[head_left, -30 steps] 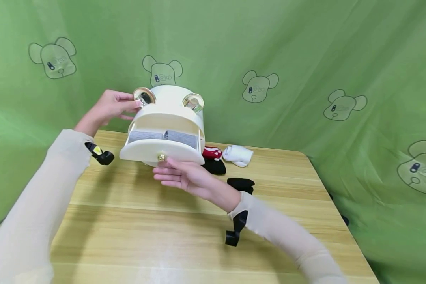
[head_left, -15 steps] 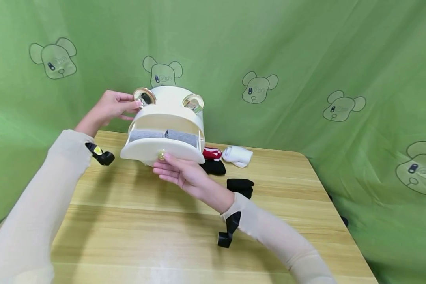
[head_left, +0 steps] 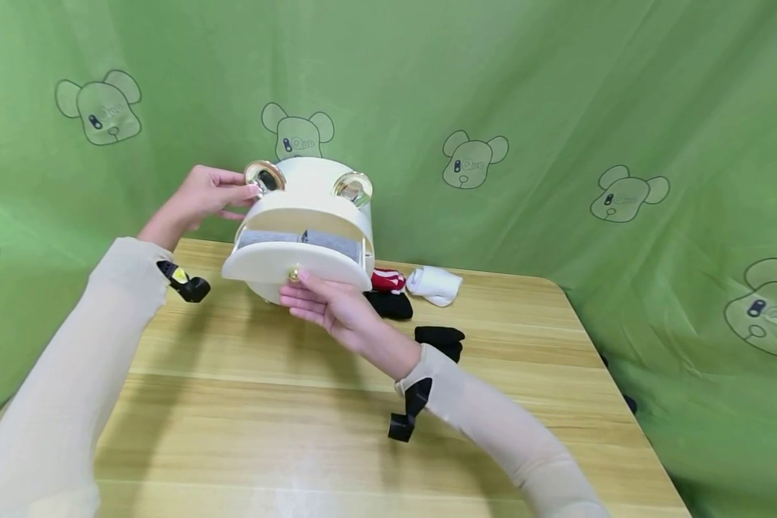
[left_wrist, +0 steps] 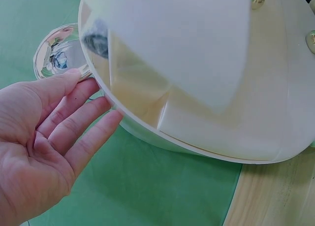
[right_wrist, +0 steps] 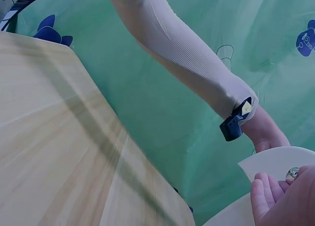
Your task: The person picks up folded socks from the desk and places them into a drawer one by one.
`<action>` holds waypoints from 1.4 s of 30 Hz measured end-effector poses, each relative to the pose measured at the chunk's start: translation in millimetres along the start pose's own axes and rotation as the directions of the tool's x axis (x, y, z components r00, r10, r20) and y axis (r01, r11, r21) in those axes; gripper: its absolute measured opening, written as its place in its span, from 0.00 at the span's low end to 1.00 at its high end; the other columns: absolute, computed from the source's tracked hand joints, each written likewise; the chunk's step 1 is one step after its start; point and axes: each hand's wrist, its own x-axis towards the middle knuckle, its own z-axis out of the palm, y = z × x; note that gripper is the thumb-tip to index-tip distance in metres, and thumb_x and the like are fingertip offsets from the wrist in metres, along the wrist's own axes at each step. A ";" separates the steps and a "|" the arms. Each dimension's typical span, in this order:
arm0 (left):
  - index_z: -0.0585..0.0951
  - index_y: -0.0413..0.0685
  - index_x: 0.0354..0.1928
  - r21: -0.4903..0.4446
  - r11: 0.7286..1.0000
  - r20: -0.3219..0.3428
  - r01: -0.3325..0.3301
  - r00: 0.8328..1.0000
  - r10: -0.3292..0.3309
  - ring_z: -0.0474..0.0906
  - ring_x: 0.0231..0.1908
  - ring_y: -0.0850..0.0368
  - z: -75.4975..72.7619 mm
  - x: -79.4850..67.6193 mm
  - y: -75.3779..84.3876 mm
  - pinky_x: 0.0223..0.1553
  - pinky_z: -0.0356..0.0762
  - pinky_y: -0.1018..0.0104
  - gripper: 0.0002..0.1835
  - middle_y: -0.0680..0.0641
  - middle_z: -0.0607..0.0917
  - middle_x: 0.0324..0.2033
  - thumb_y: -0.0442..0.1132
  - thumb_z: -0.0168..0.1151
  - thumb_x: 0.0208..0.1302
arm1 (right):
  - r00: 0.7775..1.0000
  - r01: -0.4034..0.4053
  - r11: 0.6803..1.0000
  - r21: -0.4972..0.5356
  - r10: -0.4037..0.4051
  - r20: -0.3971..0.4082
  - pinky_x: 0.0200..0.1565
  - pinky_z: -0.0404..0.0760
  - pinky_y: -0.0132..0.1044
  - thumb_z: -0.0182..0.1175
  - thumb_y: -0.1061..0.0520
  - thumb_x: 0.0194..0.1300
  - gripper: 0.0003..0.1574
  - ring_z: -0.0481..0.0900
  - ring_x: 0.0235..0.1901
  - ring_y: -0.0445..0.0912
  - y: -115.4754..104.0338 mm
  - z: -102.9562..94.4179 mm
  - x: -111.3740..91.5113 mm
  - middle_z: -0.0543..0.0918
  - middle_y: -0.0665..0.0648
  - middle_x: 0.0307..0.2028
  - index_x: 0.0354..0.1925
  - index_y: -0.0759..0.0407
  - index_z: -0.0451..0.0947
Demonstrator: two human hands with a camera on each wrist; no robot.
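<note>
A cream storage box (head_left: 314,173) with two gold-rimmed round eyes stands at the back of the table. Its drawer (head_left: 259,260) is partly pulled out, with grey rolled cloth pieces (head_left: 333,242) inside. My left hand (head_left: 201,194) pinches the left eye (left_wrist: 59,51) between thumb and fingers, other fingertips along the box's side. At the drawer front, my right hand (head_left: 339,311) has its thumb against the small gold knob (head_left: 294,274), fingers extended below. The right wrist view shows those fingers (right_wrist: 264,196) just beside the knob.
Right of the box lie a red-and-white striped rolled cloth (head_left: 388,280), a white one (head_left: 434,285) and black ones (head_left: 439,341). The wooden table (head_left: 265,432) meets a green curtain (head_left: 544,93) behind it.
The drawer has slid a little farther into the box, covering more of the grey cloth. My right hand has moved up and inward with it; the left hand stays put.
</note>
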 end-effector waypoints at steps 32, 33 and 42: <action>0.74 0.33 0.64 0.011 1.000 -0.011 0.001 1.000 -0.001 0.87 0.36 0.69 2.1 0.1 0.0 0.44 0.92 0.66 0.26 0.52 0.91 0.43 0.40 0.66 0.71 | 0.994 0.067 0.997 0.047 -0.063 -0.085 0.68 0.79 0.48 0.57 0.54 0.77 0.11 0.90 0.37 0.45 -18.1 -11.1 53.6 0.87 0.66 0.49 0.40 0.59 0.83; 0.74 0.33 0.64 0.010 1.000 -0.011 0.003 1.000 -0.003 0.87 0.36 0.69 2.1 0.0 0.1 0.44 0.92 0.66 0.26 0.53 0.92 0.42 0.40 0.66 0.71 | 0.994 0.069 0.997 0.046 -0.065 -0.086 0.68 0.79 0.49 0.57 0.54 0.77 0.11 0.90 0.37 0.45 -18.2 -11.1 54.2 0.86 0.67 0.50 0.40 0.59 0.83; 0.74 0.34 0.65 0.023 1.000 -0.016 0.010 1.000 -0.009 0.87 0.36 0.69 1.4 0.8 -0.2 0.44 0.92 0.66 0.26 0.50 0.91 0.45 0.41 0.66 0.71 | 0.994 0.076 0.996 0.052 -0.072 -0.081 0.69 0.78 0.49 0.57 0.54 0.77 0.12 0.90 0.37 0.45 -20.4 -12.1 58.8 0.91 0.56 0.34 0.40 0.59 0.83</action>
